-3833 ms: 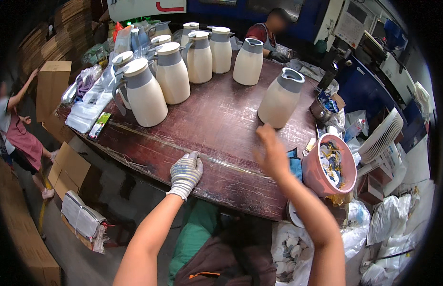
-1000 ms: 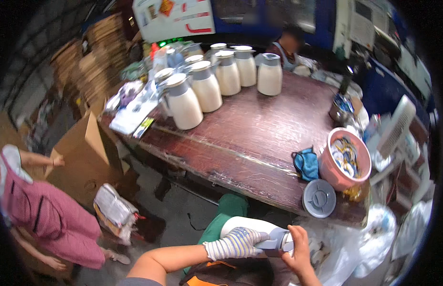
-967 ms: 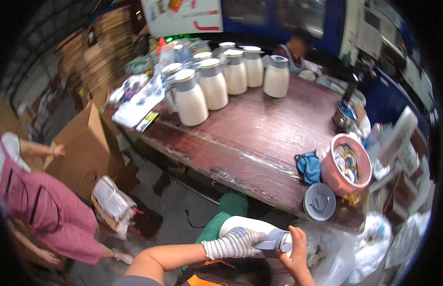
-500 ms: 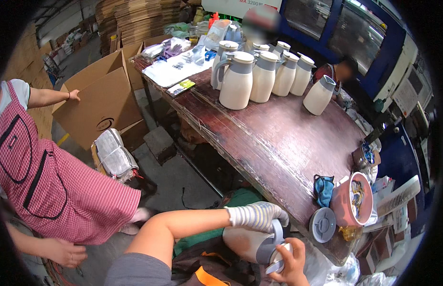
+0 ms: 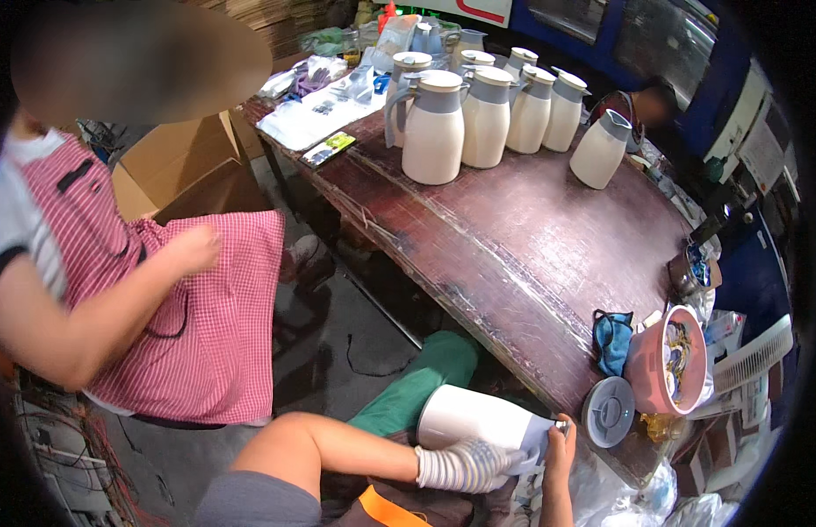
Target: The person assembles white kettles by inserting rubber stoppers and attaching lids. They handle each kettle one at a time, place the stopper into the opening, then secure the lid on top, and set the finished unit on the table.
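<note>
Clamped in the gloved left hand (image 5: pixel 467 464) and bare right hand (image 5: pixel 561 448), a white jug (image 5: pixel 474 418) lies sideways below the table (image 5: pixel 531 255). More jugs (image 5: pixel 478 114) stand on its far end; a pink bowl (image 5: pixel 667 360) sits near its edge beside a grey lid (image 5: pixel 609 411).

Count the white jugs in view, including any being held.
9 at least: eight on the table, namely jugs clustered at its far end and one apart; one in both hands. Some may be hidden.

Dark wooden table (image 5: pixel 522 237), cream jugs (image 5: pixel 434 127), pink bucket (image 5: pixel 667 360), grey lid (image 5: pixel 608 411)

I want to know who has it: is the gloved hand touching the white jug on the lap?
Touching: the head view shows the left hand wrapped over the white jug.
</note>
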{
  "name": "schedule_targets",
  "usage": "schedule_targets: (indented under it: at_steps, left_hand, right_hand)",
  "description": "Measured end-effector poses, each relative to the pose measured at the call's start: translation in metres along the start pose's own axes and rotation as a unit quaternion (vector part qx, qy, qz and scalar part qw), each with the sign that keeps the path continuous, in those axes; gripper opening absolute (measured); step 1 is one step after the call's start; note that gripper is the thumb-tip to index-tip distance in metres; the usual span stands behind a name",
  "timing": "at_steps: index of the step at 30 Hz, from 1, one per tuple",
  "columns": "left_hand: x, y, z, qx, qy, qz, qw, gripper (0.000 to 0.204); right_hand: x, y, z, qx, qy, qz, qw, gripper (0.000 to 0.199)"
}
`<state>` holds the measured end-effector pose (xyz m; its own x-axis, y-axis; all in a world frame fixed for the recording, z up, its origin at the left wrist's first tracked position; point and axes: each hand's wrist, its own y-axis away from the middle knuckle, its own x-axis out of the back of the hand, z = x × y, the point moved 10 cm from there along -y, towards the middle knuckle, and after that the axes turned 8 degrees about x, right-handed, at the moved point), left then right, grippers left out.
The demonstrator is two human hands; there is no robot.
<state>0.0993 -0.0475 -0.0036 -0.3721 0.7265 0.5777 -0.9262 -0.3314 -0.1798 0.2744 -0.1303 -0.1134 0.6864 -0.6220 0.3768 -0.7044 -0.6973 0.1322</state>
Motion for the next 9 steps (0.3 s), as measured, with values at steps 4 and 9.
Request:
schedule_targets:
  at_steps: [4,9]
  left_hand:
    - [-0.013,-0.010,-0.050,0.112,-0.083,-0.157,0.978,0.047]
    - [0.063,-0.030,-0.047,0.092,0.013,-0.231,0.969,0.051]
  right_hand:
    - [-0.001,0.021,-0.072,0.182,0.147,-0.003,0.972,0.074]
    - [-0.024,0.067,-0.150,0.519,0.194,-0.131,0.822,0.087]
